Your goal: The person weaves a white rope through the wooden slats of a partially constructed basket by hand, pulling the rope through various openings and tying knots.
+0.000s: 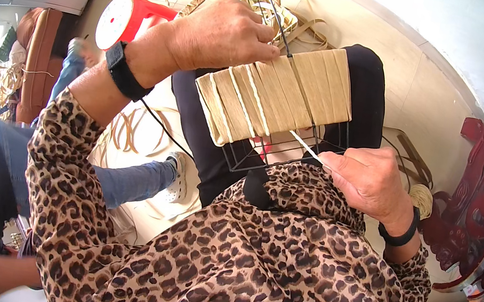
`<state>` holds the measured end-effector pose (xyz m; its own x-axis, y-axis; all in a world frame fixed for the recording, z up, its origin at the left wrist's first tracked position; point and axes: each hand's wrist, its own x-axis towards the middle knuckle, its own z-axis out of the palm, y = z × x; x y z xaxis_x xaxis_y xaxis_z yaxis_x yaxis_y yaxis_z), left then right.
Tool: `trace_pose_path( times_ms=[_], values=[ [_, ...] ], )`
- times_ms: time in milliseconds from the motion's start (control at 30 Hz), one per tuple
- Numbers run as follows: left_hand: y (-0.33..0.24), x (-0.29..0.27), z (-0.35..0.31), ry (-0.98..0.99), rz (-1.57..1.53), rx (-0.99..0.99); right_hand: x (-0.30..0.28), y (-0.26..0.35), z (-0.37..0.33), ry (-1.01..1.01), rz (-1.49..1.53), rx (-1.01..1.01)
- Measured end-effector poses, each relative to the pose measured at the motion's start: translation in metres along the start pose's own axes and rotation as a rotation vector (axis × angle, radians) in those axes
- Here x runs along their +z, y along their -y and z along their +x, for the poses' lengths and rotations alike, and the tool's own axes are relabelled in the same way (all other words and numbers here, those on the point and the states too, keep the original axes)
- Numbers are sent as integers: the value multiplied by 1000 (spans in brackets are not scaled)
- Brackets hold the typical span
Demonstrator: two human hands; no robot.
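On your lap, your left hand [220, 34] is closed over the top of the black wire frame [268, 149], bracing it so it stays tilted toward you. Your right hand [366, 179] pinches a thin pale strip [304, 146] taut at the frame's lower edge. The frame's middle is already wrapped in flat, straw-coloured bands [277, 96] lying side by side, bare wire showing above and below.

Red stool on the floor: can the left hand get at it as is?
Probably not right away. The left hand is gripping the top of the wire frame; the red stool sits on the floor beyond its wrist, with nothing between.
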<state>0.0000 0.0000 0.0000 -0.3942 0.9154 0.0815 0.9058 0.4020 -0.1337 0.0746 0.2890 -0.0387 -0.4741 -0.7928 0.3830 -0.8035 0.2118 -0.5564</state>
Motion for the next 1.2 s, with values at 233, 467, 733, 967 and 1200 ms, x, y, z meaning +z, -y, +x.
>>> trace_pose_path(
  times_ms=[233,467,733,967,1200],
  values=[
    [0,1,4,-33,-218,21,0,5,-9,3,27,93],
    [-22,1,18,-45,-206,33,11,7,-43,-62,151,225],
    [-31,-4,25,69,-79,167,16,23,-59,-112,167,247],
    [-39,1,24,23,-112,183,17,27,-67,-142,219,291],
    [-43,-2,23,81,-50,160,19,27,-67,-150,259,318]
  ],
)
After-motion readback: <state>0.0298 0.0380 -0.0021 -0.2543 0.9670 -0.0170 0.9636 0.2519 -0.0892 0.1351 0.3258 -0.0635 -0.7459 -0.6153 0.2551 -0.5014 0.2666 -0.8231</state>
